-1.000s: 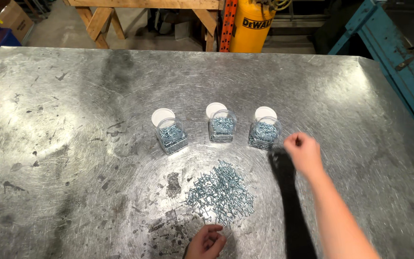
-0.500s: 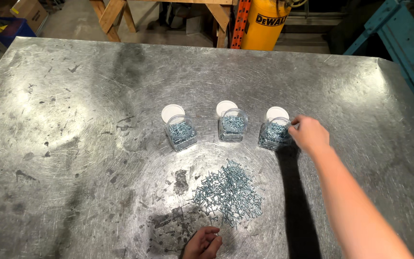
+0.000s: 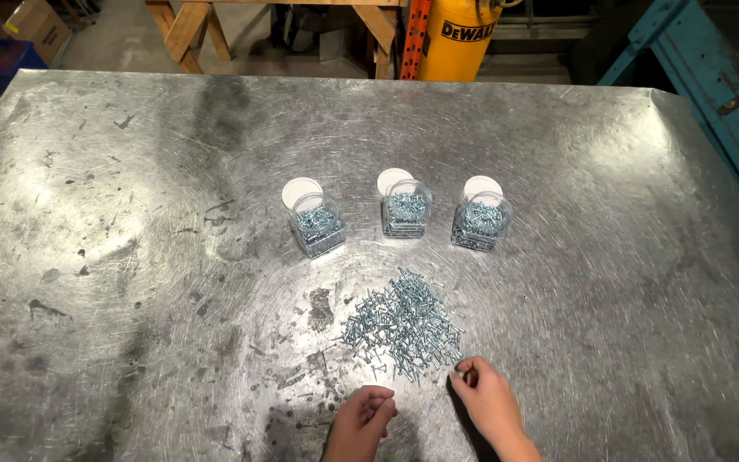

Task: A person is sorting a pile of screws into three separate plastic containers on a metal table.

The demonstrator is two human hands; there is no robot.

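A loose pile of small silver screws [image 3: 404,325] lies on the metal table [image 3: 130,214]. Behind it stand three clear jars part-filled with screws: left jar [image 3: 316,227], middle jar [image 3: 405,214], right jar [image 3: 480,224]. A white lid lies behind each one. My right hand [image 3: 487,400] rests at the pile's near right edge, thumb and fingertips pinched on a screw. My left hand [image 3: 361,421] is curled in a loose fist just below the pile, near the frame's bottom edge. What is inside the fist is hidden.
The scratched steel tabletop reaches wide on all sides of the jars. Beyond its far edge are a yellow tank [image 3: 459,38], wooden sawhorse legs [image 3: 183,26] and a cardboard box [image 3: 36,26]. A blue metal frame [image 3: 720,94] runs along the right.
My right hand has pulled back from the right jar to the near edge of the screw pile. My left hand stays curled below the pile.
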